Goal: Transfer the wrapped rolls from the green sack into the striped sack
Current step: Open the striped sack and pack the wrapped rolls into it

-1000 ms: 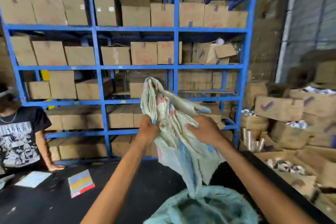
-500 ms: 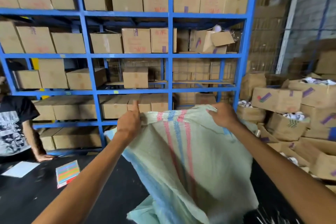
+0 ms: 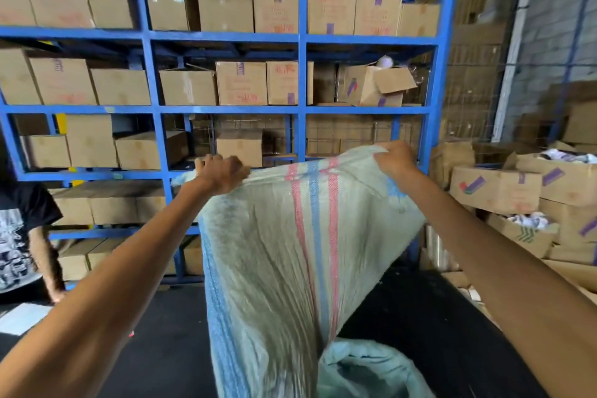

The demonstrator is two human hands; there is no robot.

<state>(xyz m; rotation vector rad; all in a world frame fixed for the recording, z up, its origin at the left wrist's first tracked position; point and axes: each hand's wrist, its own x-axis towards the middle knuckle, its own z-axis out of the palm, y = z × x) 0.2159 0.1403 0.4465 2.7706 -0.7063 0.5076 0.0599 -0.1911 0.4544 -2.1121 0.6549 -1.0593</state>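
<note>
The left hand (image 3: pixel 221 173) and right hand (image 3: pixel 392 160) each pinch the top hem of the striped sack (image 3: pixel 290 252), hung flat at twelve o'clock over the green sack (image 3: pixel 365 371) at five o'clock, its rolls apparently hidden inside; next the striped sack's mouth wants spreading open.

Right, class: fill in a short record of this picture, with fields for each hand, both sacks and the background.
Left hand: grips the top edge of the striped sack
Right hand: grips the same edge, further right
Striped sack: held up, hanging, pink and blue stripes down its middle
Green sack: low in view, below the striped sack, mouth apparently open
Wrapped rolls: none visible in either sack
Background: blue shelving filled with cardboard boxes
</note>
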